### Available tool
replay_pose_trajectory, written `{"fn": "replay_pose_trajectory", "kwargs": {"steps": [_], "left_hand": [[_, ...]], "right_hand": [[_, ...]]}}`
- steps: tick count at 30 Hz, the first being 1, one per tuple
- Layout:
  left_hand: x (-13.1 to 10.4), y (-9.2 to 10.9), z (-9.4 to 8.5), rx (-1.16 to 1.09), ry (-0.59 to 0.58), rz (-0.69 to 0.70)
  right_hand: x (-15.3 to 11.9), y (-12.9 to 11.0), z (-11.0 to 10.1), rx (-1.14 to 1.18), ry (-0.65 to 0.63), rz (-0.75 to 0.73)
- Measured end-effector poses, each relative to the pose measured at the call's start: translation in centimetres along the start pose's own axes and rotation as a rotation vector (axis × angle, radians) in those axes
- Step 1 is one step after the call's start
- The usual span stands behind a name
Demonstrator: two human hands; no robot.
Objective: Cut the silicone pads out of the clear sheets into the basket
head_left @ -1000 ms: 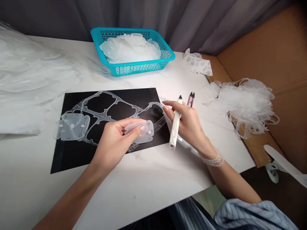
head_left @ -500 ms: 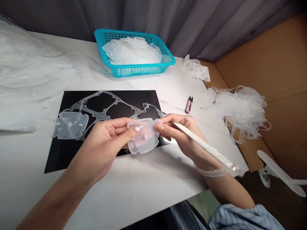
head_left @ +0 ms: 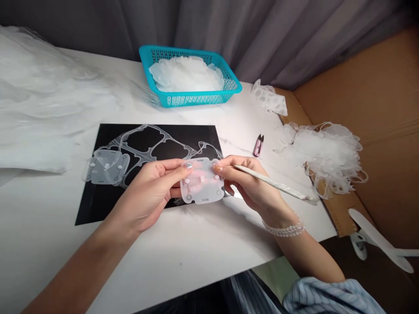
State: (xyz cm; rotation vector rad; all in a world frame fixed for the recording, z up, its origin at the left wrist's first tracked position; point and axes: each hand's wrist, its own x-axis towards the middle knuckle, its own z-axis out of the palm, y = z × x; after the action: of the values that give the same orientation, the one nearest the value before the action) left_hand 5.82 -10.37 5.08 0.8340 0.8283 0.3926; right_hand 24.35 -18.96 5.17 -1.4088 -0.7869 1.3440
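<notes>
A translucent, roughly square silicone-like pad [head_left: 204, 189] with small raised nubs is held above the black sheet's front edge. My left hand [head_left: 153, 187] is closed on its left side, thumb on top. My right hand [head_left: 252, 185] pinches its upper right corner and also carries a thin whitish pen-like tool [head_left: 275, 184], which slants back over the wrist. On the black sheet [head_left: 90, 203] lies a similar pad [head_left: 106, 168] joined to an open web of translucent trim [head_left: 152, 152]. My fingers behind the held pad are partly hidden.
A blue basket [head_left: 196, 99] of translucent pieces stands at the back. Small pink-handled thread snips [head_left: 258, 146] lie right of the sheet. A heap of trim scraps [head_left: 327, 152] spills over cardboard [head_left: 347, 209] at the right. Cloudy plastic bagging [head_left: 42, 109] covers the left side.
The held pad has turned to lie squarer to my view, its nubs now plainer. The tool's rear end has swung up and away from me. The camera view has shifted slightly.
</notes>
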Motion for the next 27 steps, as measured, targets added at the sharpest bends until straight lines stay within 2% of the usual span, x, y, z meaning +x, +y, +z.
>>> {"fn": "replay_pose_trajectory", "kwargs": {"steps": [3,5,9,12,14,16,18,22,24,27], "left_hand": [[-0.2,0.3,-0.5,0.038,0.085,0.134],[-0.2,0.8,-1.5,0.097,0.218,0.232],[-0.2,2.4,-4.9,0.299,0.356,0.406],[-1.4,2.9,-7.3,0.639,0.559,0.470],[-2.2,2.6,-8.5,0.818,0.658,0.453],[-2.6,1.8,-9.3,0.904,0.708,0.435],[-2.4,1.0,-10.1,0.980,0.731,0.429],[-0.6,0.2,-12.2,1.054,0.716,0.421],[0.1,0.4,-13.3,1.060,0.712,0.402],[0.3,1.0,-14.5,1.041,0.699,0.338]], "right_hand": [[0.6,-1.4,-0.6,-0.172,0.104,-0.131],[2.4,-3.3,-1.3,-0.320,0.212,-0.277],[10.3,-9.6,-1.5,-0.397,0.372,-0.484],[16.7,-13.5,-0.3,-0.429,0.444,-0.482],[19.5,-14.4,0.4,-0.475,0.477,-0.449],[20.5,-13.8,0.5,-0.540,0.495,-0.420],[19.6,-12.2,0.2,-0.626,0.467,-0.405],[13.5,-6.6,0.0,-0.842,0.254,-0.425],[10.1,-3.3,0.8,-0.931,0.143,-0.445],[6.6,0.9,2.7,-1.006,0.073,-0.463]]}}
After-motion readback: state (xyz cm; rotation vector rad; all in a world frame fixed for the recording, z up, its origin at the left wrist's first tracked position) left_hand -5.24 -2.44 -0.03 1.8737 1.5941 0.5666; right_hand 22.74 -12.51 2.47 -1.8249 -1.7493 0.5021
